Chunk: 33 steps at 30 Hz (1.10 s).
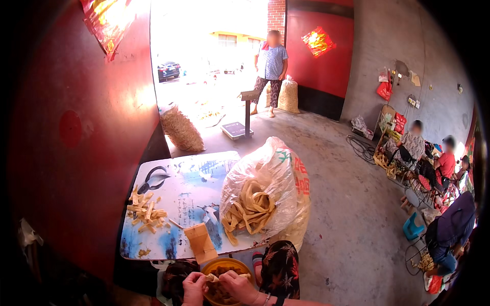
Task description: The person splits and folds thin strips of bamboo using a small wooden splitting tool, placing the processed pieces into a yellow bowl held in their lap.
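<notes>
My left hand (194, 285) and my right hand (238, 287) pinch a short, twisted pale-tan strip (213, 278) between them. They hold it over a yellow bowl (226, 261) with brown pieces (224, 293) inside; the hands hide part of the contents. The bowl sits low between my knees, in front of the table edge. On the printed table (187, 191), a loose heap of long tan strips (250, 206) spills from a clear plastic bag (281, 183). At left lies a pile of short tan pieces (147, 214). A thin stick (176, 223) and a folded brown cardboard piece (201, 241) lie near the front edge.
A platform scale (236, 130) stands beyond the table, with a full sack (183, 128) left of it. One person (272, 65) stands in the doorway by another sack (289, 95). Several people sit along the right wall, near a blue stool (412, 226) and coiled cable (360, 148).
</notes>
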Available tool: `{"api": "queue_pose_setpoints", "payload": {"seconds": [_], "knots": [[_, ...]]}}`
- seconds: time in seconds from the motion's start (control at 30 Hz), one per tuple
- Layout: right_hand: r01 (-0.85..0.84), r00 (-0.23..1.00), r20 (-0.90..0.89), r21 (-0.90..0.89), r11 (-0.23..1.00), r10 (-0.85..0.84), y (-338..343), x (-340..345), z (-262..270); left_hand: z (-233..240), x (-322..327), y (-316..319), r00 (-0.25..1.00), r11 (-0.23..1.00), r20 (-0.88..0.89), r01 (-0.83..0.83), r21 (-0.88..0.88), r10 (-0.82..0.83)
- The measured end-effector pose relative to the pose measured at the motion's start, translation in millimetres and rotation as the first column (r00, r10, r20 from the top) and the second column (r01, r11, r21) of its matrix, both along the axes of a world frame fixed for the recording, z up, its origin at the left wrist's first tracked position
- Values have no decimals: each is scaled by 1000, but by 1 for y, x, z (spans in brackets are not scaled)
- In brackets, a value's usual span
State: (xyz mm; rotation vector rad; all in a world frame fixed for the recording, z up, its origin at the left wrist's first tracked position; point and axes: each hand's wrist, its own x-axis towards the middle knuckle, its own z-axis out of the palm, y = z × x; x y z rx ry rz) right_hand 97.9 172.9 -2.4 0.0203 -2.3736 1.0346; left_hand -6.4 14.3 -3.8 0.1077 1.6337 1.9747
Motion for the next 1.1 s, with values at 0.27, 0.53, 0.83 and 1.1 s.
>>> {"api": "queue_pose_setpoints", "payload": {"seconds": [0.27,0.53,0.83,1.1], "knots": [[29,995,102,-88,996,-20,-11,-3,-1,-32,24,13,984,921,173,-111,374,49],[-36,993,90,-425,905,82,-2,-26,-16,-18,24,16,856,953,-451,141,-268,-254],[97,985,168,-366,926,-37,6,-34,4,4,34,21,981,996,-170,92,-11,-92],[-26,790,258,-892,451,556,26,-27,4,-4,31,17,993,991,-91,86,99,-77]]}}
